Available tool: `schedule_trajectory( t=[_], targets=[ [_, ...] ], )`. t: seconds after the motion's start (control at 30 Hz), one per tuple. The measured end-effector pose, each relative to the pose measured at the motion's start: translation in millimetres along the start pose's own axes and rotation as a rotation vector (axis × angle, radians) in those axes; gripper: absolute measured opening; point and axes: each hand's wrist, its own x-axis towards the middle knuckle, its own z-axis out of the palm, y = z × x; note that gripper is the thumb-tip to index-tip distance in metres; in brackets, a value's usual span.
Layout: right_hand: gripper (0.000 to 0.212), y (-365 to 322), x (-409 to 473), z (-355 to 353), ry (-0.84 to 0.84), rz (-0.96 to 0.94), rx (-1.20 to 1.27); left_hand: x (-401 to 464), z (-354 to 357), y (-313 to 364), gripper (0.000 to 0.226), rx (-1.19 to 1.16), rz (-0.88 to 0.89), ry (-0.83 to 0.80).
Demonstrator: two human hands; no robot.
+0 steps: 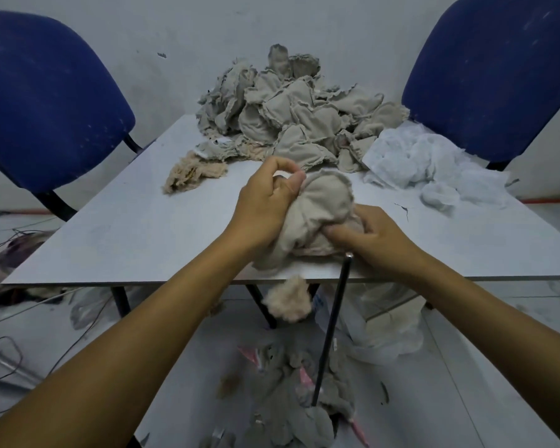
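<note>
A beige fabric piece (317,215) with a frayed round edge lies bunched near the front edge of the grey table (136,234). My left hand (269,202) pinches its upper left rim between thumb and fingers. My right hand (375,234) grips its lower right side, fingers curled into the cloth. A thin black rod (332,328) slants from under my right hand down toward the floor. A tuft of beige stuffing (288,302) hangs just below the table edge.
A heap of similar beige fabric pieces (291,114) fills the table's far side, white fluffy filling (427,163) at its right, a beige fibre clump (191,176) at its left. Blue chairs (46,101) (492,76) flank the table. Scraps (291,399), plastic bags and wires litter the floor.
</note>
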Motion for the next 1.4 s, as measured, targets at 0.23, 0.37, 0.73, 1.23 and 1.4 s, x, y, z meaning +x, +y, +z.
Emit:
schedule_trajectory(
  t=[0.23, 0.37, 0.73, 1.23, 1.4],
  targets=[
    [0.013, 1, 13, 10, 0.339, 0.28, 0.504, 1, -13, -1, 0.078, -0.455, -0.362, -0.471],
    [0.004, -1, 21, 12, 0.482, 0.394, 0.588, -4, -7, -6, 0.072, -0.554, -0.446, -0.448],
    [0.043, -7, 5, -2, -0.077, -0.198, -0.619, 15, -19, -26, 0.094, -0.091, -0.33, -0.348],
    [0.033, -23, 12, -22, -0.233, -0.07, -0.751, -2, 0, -27, 0.013, 0.247, -0.001, -0.282],
    [0.035, -22, 11, -25, -0.361, -0.066, -0.69, -3, 7, -18, 0.032, 0.11, -0.043, -0.267]
  ],
)
